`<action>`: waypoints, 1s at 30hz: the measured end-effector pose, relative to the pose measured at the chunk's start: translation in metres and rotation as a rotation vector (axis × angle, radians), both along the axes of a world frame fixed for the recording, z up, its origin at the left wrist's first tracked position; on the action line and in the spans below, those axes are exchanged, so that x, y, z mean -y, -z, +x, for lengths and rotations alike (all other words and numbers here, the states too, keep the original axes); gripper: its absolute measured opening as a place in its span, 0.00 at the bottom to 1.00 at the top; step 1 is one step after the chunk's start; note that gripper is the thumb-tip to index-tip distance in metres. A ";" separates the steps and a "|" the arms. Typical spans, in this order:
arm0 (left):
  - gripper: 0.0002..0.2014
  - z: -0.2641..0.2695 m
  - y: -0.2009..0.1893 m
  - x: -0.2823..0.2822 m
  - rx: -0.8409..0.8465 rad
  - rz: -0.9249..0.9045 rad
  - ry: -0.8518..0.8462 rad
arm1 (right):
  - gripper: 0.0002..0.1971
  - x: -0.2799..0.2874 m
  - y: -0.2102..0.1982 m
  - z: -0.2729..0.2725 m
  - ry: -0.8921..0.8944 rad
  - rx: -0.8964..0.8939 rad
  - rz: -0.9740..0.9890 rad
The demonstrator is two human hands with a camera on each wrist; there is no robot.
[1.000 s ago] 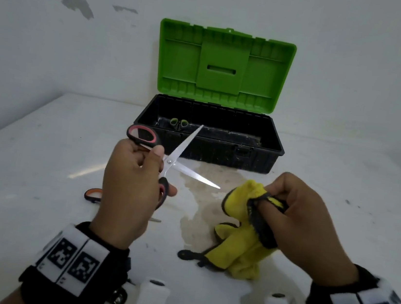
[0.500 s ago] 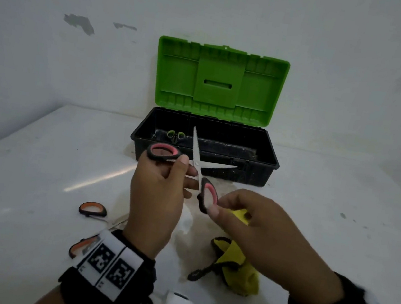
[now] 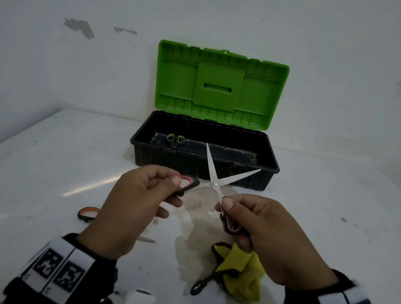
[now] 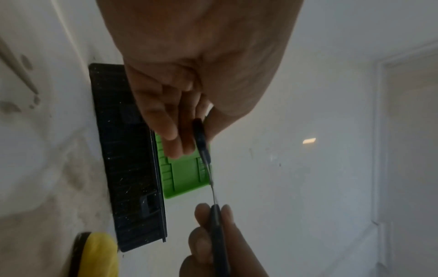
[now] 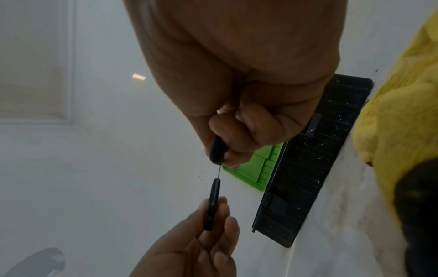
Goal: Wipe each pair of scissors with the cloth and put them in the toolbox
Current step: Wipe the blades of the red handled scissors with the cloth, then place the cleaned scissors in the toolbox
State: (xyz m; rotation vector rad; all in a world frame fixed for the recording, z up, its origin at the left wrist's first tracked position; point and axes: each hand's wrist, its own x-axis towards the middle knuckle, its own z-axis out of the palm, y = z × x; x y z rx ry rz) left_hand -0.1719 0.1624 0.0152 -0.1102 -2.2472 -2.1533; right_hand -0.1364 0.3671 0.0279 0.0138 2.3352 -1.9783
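Red-and-black scissors (image 3: 216, 182) hang in the air in front of the toolbox (image 3: 203, 162), blades spread wide and pointing at it. My left hand (image 3: 164, 185) pinches one handle loop (image 4: 201, 138). My right hand (image 3: 232, 214) pinches the other loop (image 5: 217, 151). The yellow cloth (image 3: 242, 272) lies on the table below my right hand, and neither hand holds it. The toolbox stands open with its green lid (image 3: 219, 85) upright, and green-handled scissors (image 3: 175, 139) lie inside at the left. Orange-handled scissors (image 3: 88, 213) lie on the table, partly hidden by my left hand.
A stained, damp-looking patch (image 3: 196, 217) marks the white table (image 3: 39, 169) between my hands and the toolbox. The wall (image 3: 333, 67) stands right behind the toolbox. A black strap (image 3: 203, 279) trails from the cloth toward the table's near edge.
My right hand let go of the cloth, which now lies on the table, and took the scissors' second loop. The blades have spread wider and moved right, toward the toolbox.
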 end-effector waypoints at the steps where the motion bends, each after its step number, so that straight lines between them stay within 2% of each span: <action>1: 0.06 0.001 0.001 0.001 -0.010 -0.046 0.034 | 0.13 0.000 0.001 -0.001 0.009 -0.019 -0.002; 6: 0.04 0.007 0.006 -0.004 -0.025 -0.119 0.134 | 0.12 0.008 0.006 -0.006 0.082 -0.093 -0.050; 14: 0.05 0.005 0.009 -0.010 -0.035 -0.082 0.075 | 0.15 0.034 0.015 -0.010 0.129 -0.178 -0.080; 21: 0.05 -0.013 -0.004 0.011 -0.134 -0.159 0.104 | 0.13 0.031 0.003 -0.031 -0.047 -0.090 -0.104; 23: 0.13 -0.032 -0.005 0.023 -0.193 -0.230 0.031 | 0.11 0.027 -0.003 -0.042 -0.044 -0.105 -0.083; 26: 0.30 -0.071 -0.003 0.049 -0.274 -0.489 -0.141 | 0.11 0.016 -0.011 -0.067 -0.007 -0.125 -0.029; 30: 0.40 -0.117 -0.004 0.067 -0.244 -0.789 -0.138 | 0.10 0.007 -0.022 -0.110 0.032 -0.057 0.000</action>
